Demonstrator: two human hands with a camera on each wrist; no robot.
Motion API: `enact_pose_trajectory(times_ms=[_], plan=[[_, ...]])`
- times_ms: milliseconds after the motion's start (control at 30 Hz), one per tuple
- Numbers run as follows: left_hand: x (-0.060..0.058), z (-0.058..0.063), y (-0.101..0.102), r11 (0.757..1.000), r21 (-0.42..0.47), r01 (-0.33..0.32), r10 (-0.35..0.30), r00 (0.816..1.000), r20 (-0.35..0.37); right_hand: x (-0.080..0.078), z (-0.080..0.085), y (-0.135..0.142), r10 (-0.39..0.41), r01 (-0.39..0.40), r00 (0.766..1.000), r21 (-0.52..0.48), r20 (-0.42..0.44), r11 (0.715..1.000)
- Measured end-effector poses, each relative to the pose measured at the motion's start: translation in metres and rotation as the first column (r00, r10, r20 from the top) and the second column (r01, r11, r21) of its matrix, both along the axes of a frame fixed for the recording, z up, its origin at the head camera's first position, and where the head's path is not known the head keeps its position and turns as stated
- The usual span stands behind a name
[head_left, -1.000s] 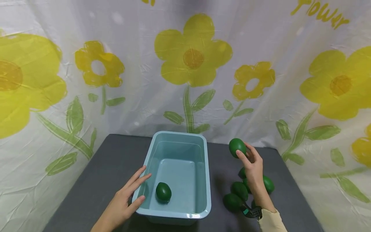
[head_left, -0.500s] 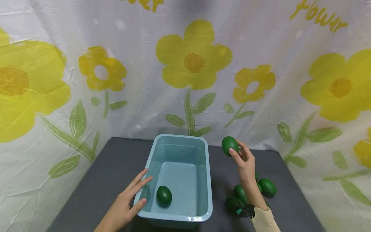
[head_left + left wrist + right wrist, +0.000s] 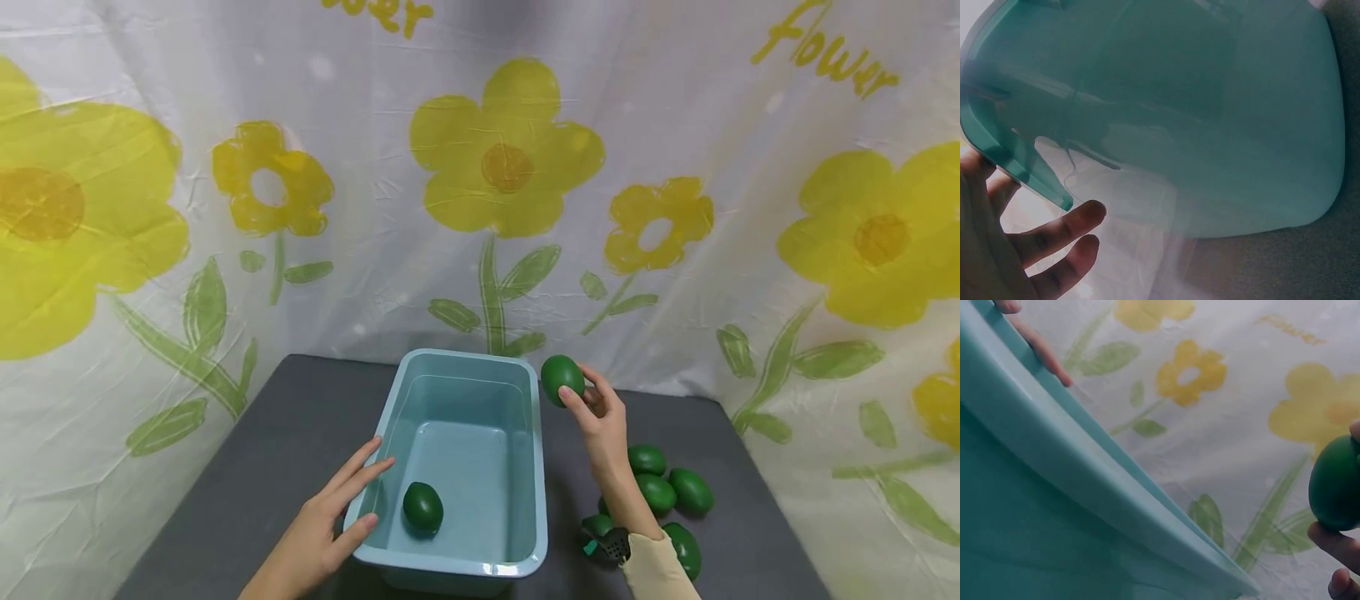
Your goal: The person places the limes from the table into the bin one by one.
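Note:
My right hand pinches a dark green, egg-shaped fruit, like an avocado, between thumb and fingers. It is held up beside the far right corner of a light blue plastic basin. In the right wrist view the held fruit is at the right edge, apart from the basin rim. My left hand rests at the basin's left rim with fingers spread and fairly straight. The left wrist view shows these fingers by the rim. One similar green fruit lies inside the basin, near its front left.
Several more green fruits lie in a loose group on the dark grey tabletop, right of the basin, partly hidden by my right forearm. A white curtain with yellow flowers hangs around the table's back and sides.
My right hand has carried the green fruit leftward, from above the group to the basin's right rim. The left hand and the fruit inside the basin have stayed in place.

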State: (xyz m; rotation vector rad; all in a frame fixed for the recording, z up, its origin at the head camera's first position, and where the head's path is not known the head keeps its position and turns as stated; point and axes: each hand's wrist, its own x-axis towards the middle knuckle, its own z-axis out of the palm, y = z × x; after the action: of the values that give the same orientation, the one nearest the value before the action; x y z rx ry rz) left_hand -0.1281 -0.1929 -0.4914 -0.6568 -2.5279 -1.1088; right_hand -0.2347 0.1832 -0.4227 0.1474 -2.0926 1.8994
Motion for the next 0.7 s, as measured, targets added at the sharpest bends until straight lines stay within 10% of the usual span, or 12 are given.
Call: enact_pose_trajectory(times_ms=[700], plan=[[0.000, 0.000, -0.001, 1.000, 0.027, 0.011, -0.012, 0.999, 0.037, -0.005, -0.022, -0.026, 0.122, -0.110, 0.992, 0.257, -0.030, 0.960]])
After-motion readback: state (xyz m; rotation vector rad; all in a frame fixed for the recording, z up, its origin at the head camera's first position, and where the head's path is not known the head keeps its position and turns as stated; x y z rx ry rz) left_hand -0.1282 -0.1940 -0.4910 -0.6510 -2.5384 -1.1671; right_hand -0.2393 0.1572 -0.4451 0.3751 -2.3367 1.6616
